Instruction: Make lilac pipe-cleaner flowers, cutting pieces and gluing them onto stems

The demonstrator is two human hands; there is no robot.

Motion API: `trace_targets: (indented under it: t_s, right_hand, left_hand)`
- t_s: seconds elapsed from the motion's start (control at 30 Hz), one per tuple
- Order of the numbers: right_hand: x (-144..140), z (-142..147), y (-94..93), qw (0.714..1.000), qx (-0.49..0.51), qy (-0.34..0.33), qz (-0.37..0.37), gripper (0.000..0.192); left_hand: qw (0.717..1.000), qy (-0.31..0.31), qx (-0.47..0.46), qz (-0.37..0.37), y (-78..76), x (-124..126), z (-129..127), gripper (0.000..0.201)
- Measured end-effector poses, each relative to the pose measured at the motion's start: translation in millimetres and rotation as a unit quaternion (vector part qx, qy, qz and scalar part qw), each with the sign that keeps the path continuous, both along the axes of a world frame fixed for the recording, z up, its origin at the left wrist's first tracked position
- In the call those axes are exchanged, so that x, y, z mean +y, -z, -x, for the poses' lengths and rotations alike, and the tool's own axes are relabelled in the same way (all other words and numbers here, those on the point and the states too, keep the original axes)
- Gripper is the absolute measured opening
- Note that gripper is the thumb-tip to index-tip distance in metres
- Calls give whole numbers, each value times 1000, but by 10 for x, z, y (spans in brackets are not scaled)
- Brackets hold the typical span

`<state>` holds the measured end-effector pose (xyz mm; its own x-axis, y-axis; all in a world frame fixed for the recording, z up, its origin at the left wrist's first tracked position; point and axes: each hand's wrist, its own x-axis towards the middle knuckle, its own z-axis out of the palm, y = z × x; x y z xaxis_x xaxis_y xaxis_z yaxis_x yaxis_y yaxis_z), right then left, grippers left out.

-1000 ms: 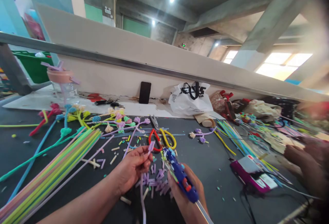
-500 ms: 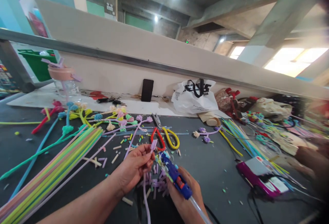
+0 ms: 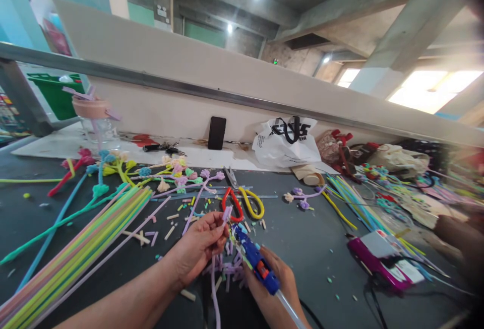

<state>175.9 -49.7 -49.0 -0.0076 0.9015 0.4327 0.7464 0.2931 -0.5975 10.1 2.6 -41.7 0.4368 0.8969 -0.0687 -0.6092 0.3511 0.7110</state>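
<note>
Between the thumb and fingers of my left hand point(image 3: 202, 246) is a lilac pipe cleaner point(image 3: 215, 288), its long stem hanging down below the hand. A short lilac tuft sticks up at the fingertips. My right hand point(image 3: 278, 278) is wrapped round a blue hot glue gun point(image 3: 257, 261) with a clear glue stick in its back end. The gun's nozzle is close to my left fingertips; whether it touches the pipe cleaner I cannot tell. Under the hands lies a heap of short lilac pieces point(image 3: 230, 271). Scissors point(image 3: 242, 198) with red and yellow handles lie just beyond.
A bundle of coloured pipe cleaners point(image 3: 86, 248) lies at left, with fuzzy flower stems point(image 3: 174, 175) behind it. A phone point(image 3: 217, 133) leans on the partition beside a white bag point(image 3: 287, 140). At right are a magenta case point(image 3: 378, 263) and another person's arm point(image 3: 461, 233).
The glue gun and my right hand have shifted very slightly to the left. My left hand keeps its hold on the pipe cleaner, almost still.
</note>
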Motion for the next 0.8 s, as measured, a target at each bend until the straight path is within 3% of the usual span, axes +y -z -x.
trace_targets:
  t_s: [0.8]
  right_hand:
    - [-36,-13,-50,998,-66,-10,0,11]
  left_hand:
    - [1000,-15,14,-1,-23,4,19,19]
